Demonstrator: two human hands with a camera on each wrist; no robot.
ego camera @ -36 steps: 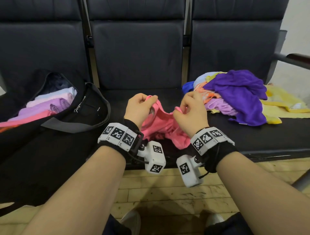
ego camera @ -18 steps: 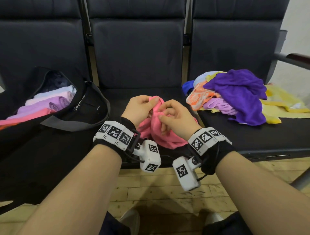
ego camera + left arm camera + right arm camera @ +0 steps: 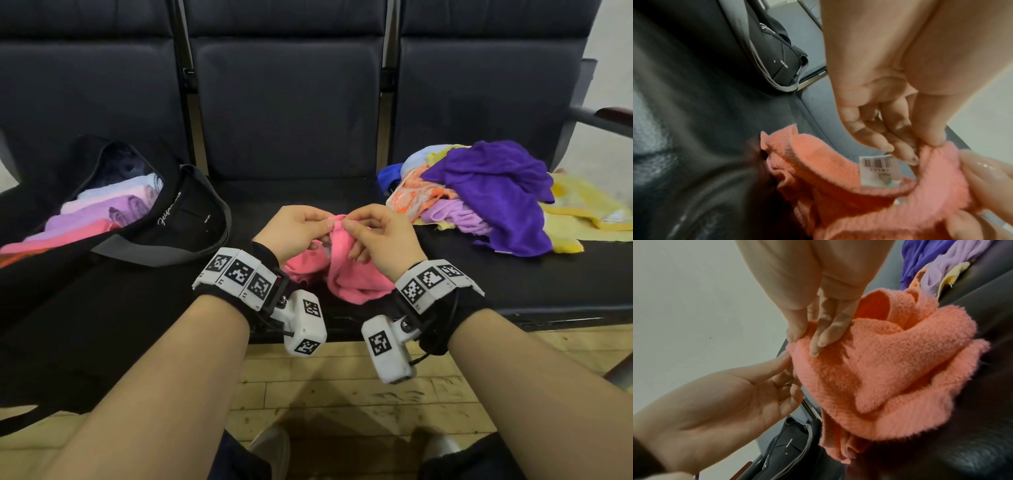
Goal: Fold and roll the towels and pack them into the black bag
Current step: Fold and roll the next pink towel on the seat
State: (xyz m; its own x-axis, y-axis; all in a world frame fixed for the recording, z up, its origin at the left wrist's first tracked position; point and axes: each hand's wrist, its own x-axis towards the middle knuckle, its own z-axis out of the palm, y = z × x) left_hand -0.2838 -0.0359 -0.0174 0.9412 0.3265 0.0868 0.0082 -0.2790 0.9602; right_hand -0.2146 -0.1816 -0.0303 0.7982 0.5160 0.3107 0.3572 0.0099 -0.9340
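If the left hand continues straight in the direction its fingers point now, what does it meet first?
The left hand points toward the right hand, both pinching the pink towel. It would probably meet the right hand's fingertips first, almost immediately; depth is uncertain.

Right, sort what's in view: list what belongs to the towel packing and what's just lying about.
Job: pink towel, pinched by left hand and right hand; towel pile; black bag; rolled towels inside.

Lying about: seats; floor; armrest.
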